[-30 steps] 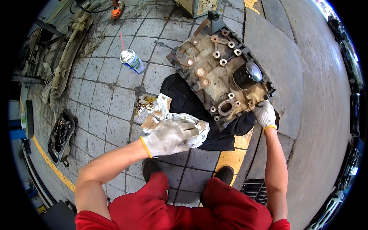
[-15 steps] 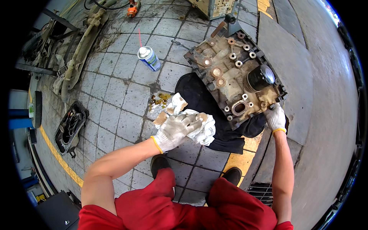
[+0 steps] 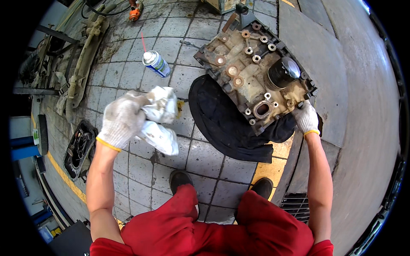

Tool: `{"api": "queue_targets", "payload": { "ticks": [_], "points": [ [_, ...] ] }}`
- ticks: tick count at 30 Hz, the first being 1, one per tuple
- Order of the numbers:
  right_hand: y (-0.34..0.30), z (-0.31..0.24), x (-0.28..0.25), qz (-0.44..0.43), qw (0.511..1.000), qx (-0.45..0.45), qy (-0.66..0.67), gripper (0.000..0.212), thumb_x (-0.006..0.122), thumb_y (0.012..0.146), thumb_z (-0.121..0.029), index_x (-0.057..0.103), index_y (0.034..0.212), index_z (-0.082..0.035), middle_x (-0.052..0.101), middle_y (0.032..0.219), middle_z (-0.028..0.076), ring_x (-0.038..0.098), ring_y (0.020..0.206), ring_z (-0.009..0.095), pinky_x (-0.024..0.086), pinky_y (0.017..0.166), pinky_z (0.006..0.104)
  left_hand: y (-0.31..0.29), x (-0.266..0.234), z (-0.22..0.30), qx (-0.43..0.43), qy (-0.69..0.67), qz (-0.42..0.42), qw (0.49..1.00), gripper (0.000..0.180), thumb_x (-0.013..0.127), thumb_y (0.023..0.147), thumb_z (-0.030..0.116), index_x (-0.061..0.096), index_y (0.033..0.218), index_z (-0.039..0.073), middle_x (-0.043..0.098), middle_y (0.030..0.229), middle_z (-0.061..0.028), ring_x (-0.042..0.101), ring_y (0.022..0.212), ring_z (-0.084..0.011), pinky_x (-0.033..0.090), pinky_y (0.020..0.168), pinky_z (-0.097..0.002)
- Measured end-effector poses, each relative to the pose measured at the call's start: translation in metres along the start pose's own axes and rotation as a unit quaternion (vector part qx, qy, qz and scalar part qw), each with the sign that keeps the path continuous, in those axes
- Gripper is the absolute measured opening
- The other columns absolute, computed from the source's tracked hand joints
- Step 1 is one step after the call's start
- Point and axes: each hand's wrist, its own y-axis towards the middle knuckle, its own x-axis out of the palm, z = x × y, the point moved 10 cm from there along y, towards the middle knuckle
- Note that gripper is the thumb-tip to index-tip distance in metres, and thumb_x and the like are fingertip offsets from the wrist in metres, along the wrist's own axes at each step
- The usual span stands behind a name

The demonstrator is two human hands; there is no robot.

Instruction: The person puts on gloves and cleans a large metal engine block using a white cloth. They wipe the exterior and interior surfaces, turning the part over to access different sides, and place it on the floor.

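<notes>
A crumpled white rag with brown stains [image 3: 161, 104] hangs from my gloved left hand [image 3: 124, 117], whose fingers are closed round its edge above the tiled floor. To the right lies a dirty engine block [image 3: 247, 91] with a black oil filter [image 3: 283, 72] fixed on it. My right hand [image 3: 306, 118], in a white knit glove, grips the block's lower right corner; the fingertips are hidden behind it. Under the block a black cloth [image 3: 213, 115] is spread on the floor.
A blue and white spray can [image 3: 156, 64] with a red straw stands beyond my left hand. An oil pan [image 3: 80, 149] lies at the left. Farther off are an orange tool [image 3: 135, 13] and a long beam-like part [image 3: 81, 64]. A floor grate [image 3: 294, 205] is near my right foot.
My left hand has lifted the white rag off the floor by the black cloth and carried it left. My right hand stays at the engine block's corner. The view has shifted slightly.
</notes>
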Motion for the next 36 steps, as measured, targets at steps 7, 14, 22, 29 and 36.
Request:
{"api": "queue_targets", "payload": {
  "ticks": [7, 14, 22, 29, 36],
  "points": [
    [0.002, 0.004, 0.002, 0.011, 1.000, -0.007, 0.004, 0.049, 0.079, 0.086, -0.033, 0.063, 0.118, 0.001, 0.074, 0.107, 0.030, 0.071, 0.104, 0.048, 0.056, 0.089, 0.0519, -0.004, 0.054, -0.042, -0.079, -0.034, -0.108, 0.990, 0.041, 0.065, 0.091, 0.010, 0.072, 0.132, 0.005, 0.072, 0.111, -0.0215, 0.072, 0.104, -0.0369, 0.057, 0.095, -0.0446],
    [0.003, 0.011, 0.006, 0.009, 1.000, 0.007, -0.003, 0.046, 0.081, 0.085, -0.036, 0.065, 0.110, 0.000, 0.074, 0.103, 0.030, 0.072, 0.101, 0.047, 0.056, 0.085, 0.0524, -0.004, 0.109, -0.057, -0.022, -0.114, -0.072, 0.991, 0.070, 0.078, 0.089, 0.031, 0.058, 0.153, 0.009, 0.056, 0.153, -0.0236, 0.054, 0.141, -0.0410, 0.044, 0.120, -0.0454],
    [0.006, 0.027, 0.015, 0.063, 0.997, -0.036, -0.030, 0.047, 0.083, 0.089, -0.044, 0.062, 0.094, -0.001, 0.071, 0.085, 0.027, 0.069, 0.083, 0.049, 0.055, 0.073, 0.0530, 0.010, 0.187, -0.017, 0.036, -0.198, 0.010, 0.979, 0.074, 0.070, 0.092, 0.029, 0.047, 0.156, 0.000, 0.044, 0.161, -0.0276, 0.036, 0.152, -0.0511, 0.025, 0.130, -0.0565],
    [0.009, 0.045, 0.032, 0.082, 0.990, -0.091, -0.077, 0.023, 0.082, 0.073, -0.016, 0.065, 0.082, -0.002, 0.069, 0.081, 0.023, 0.069, 0.081, 0.043, 0.057, 0.076, 0.0503, 0.049, 0.185, 0.023, 0.121, -0.210, 0.165, 0.956, 0.051, 0.070, 0.085, 0.009, 0.062, 0.135, 0.002, 0.058, 0.142, -0.0236, 0.050, 0.138, -0.0477, 0.035, 0.123, -0.0577],
    [0.007, 0.016, 0.003, -0.008, 1.000, 0.030, 0.000, 0.033, 0.085, 0.078, -0.025, 0.070, 0.090, 0.002, 0.075, 0.094, 0.029, 0.074, 0.093, 0.045, 0.058, 0.084, 0.0508, 0.049, 0.197, 0.028, 0.114, -0.220, 0.154, 0.956, 0.043, 0.069, 0.084, -0.002, 0.065, 0.126, 0.000, 0.062, 0.136, -0.0231, 0.053, 0.137, -0.0463, 0.039, 0.121, -0.0561]
  ]
}}
